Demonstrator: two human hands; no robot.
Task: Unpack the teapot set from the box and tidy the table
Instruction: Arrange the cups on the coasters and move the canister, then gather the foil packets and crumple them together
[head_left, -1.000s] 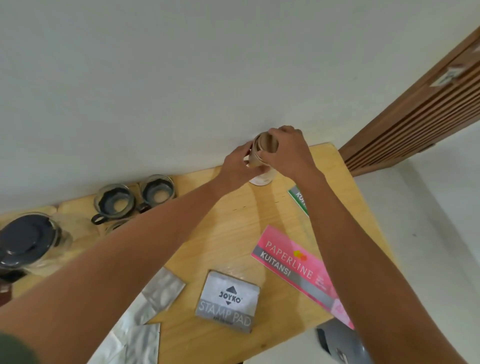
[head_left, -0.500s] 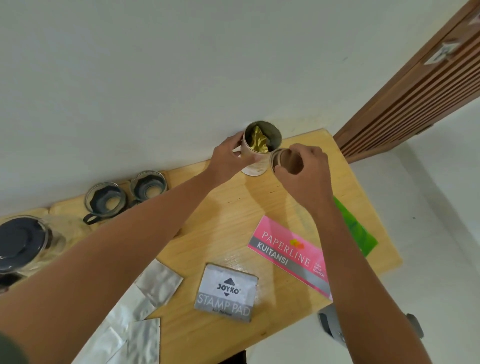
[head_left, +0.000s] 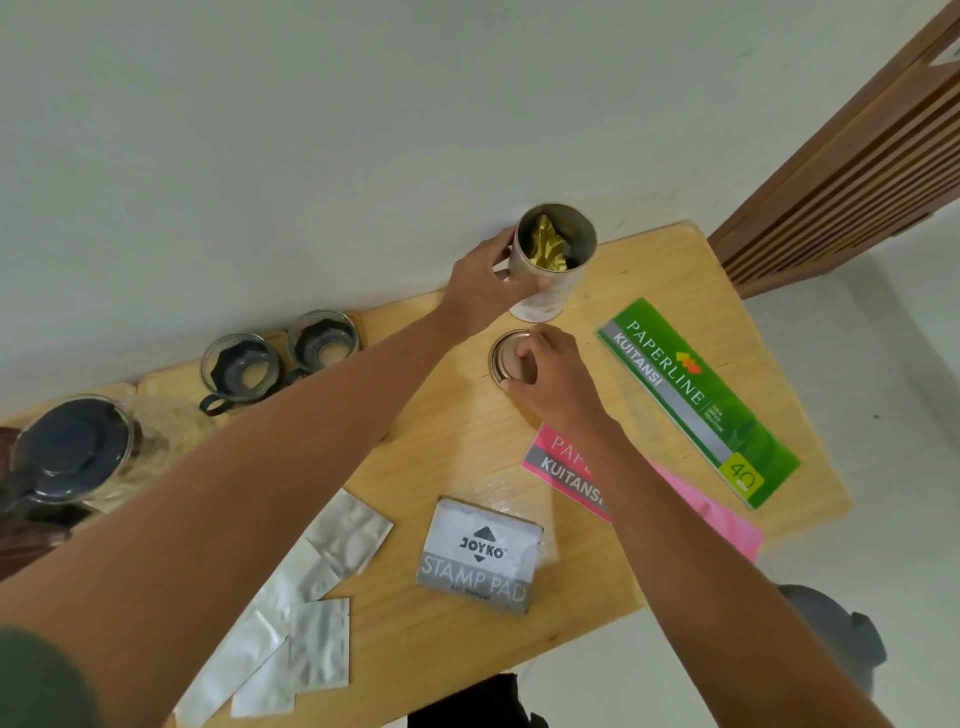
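An open tin (head_left: 551, 262), gold foil inside, is gripped upright by the left hand (head_left: 485, 291) at the table's (head_left: 447, 457) far edge. Its lid (head_left: 511, 358), flat on the table just beside, is pinched by the right hand (head_left: 558, 376).

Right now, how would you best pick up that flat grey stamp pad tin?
The grey stamp pad tin lies flat on the wooden table, clear of neighbours. Come from above and pinch its two opposite long edges; its low, flat shape offers nothing else.
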